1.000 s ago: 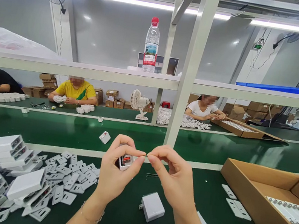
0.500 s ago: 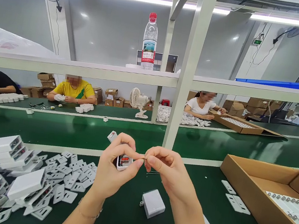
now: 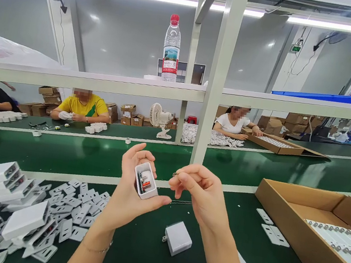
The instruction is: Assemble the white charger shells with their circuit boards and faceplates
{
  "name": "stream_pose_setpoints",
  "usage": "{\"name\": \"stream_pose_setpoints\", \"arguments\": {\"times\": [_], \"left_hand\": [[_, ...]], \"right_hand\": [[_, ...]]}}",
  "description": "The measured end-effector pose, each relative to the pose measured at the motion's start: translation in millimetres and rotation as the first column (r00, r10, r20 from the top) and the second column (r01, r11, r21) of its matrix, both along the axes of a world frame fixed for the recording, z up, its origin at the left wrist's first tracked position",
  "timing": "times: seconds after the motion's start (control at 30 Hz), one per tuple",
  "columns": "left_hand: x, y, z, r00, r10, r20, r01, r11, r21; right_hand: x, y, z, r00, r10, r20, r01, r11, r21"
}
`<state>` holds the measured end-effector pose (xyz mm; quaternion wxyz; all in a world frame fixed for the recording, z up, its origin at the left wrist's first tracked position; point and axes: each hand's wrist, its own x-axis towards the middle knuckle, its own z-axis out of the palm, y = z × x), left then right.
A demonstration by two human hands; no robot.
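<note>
My left hand cradles a white charger housing, its open end turned toward me and a circuit board with a red-orange part visible inside. The fingers wrap behind it and the thumb points right. Just to the right, my right hand pinches a tiny metal piece between thumb and forefinger; its exact kind is too small to make out. A thin rod-like thing shows by the right fingers. Below the hands, a closed white charger with plug prongs lies on the green surface.
On the left are stacked open charger housings and a heap of white face plates. A cardboard box holds rows of white chargers at right, with loose plates beside it. An upright post rises ahead; co-workers sit beyond the belt.
My hands have drawn apart. The left has opened its pinch and tilted the housing so its inside shows. The right still pinches the tiny piece.
</note>
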<state>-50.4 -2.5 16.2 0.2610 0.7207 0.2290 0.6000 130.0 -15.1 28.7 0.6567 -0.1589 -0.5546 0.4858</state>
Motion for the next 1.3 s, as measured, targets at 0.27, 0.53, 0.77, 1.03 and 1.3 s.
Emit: {"name": "stream_pose_setpoints", "arguments": {"times": [0.27, 0.53, 0.77, 1.03, 1.3], "left_hand": [[-11.2, 17.5, 0.3, 0.991, 0.135, -0.019, -0.13, 0.977, 0.172], [-51.5, -4.9, 28.7, 0.915, 0.401, 0.044, -0.394, 0.864, 0.315], [-60.1, 2.1, 17.3, 0.926, 0.347, -0.15, -0.286, 0.902, 0.323], [-83.0, 2.9, 18.9, 0.91, 0.335, -0.246, -0.219, 0.89, 0.401], [-84.9, 6.4, 13.0, 0.949, 0.277, -0.149, -0.22, 0.923, 0.316]], "right_hand": [[17.6, 10.5, -2.8, 0.99, -0.125, 0.071, 0.123, 0.992, 0.031], [19.9, 85.4, -57.4, 0.561, -0.057, 0.826, 0.043, 0.998, 0.04], [15.5, 129.1, -126.6, 0.127, 0.142, 0.982, -0.039, 0.99, -0.138], [-2.9, 209.5, -133.7, 0.128, -0.228, 0.965, 0.369, 0.914, 0.167], [-45.2, 264.8, -166.3, 0.0, -0.386, 0.923, 0.474, 0.812, 0.34]]}}
